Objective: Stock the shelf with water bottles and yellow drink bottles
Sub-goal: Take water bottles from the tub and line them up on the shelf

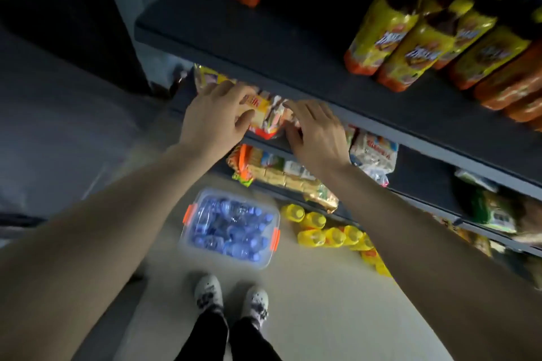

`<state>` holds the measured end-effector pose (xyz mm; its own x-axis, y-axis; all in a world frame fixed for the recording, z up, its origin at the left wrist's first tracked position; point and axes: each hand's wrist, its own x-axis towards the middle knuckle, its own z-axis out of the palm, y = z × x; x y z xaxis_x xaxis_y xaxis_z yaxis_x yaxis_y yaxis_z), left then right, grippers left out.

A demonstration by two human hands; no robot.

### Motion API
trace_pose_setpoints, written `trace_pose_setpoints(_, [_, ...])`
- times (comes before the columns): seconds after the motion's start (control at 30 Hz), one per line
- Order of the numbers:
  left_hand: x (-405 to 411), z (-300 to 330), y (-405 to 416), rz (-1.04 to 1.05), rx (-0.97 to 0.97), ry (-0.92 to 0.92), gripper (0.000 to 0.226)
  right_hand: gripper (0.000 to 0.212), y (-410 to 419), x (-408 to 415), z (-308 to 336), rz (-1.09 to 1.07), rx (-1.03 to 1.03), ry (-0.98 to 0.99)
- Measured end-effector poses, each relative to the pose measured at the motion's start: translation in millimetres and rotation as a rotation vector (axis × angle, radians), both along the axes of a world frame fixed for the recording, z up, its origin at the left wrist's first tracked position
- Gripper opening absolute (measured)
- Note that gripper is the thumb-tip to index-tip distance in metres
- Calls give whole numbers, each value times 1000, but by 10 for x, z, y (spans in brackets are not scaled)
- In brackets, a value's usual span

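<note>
Dark shelf (293,47) sits above both hands, with yellow drink bottles (410,38) lined up top right of them. Down below the hands, a clear bin of water bottles (231,227) sits on the floor. Left hand (215,120) and right hand (318,133) lie flat-fingered on snack packs (268,116), gripping nothing.

Dim light, pale floor (308,302), dark wall (58,9) beside dark shelving (264,47).
</note>
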<state>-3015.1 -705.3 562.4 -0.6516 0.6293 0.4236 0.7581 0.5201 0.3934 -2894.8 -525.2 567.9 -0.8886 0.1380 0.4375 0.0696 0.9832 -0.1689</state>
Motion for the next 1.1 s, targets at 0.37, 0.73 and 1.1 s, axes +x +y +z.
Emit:
trace_pose_setpoints(0.37, [561,-2753,-619,191,-129,-300,36,33,-456,238,-2522,131,-185,-280])
trace_pose_setpoints(0.73, [1318,-5151,-1048,234,-378,-500,28,43,-440,554,-4953,40,-206,-661])
trace_pose_setpoints(1.1, [1494,-6656,-1133,242,-515,-513,26,46,-359,277,-6382,-64,-50,-785])
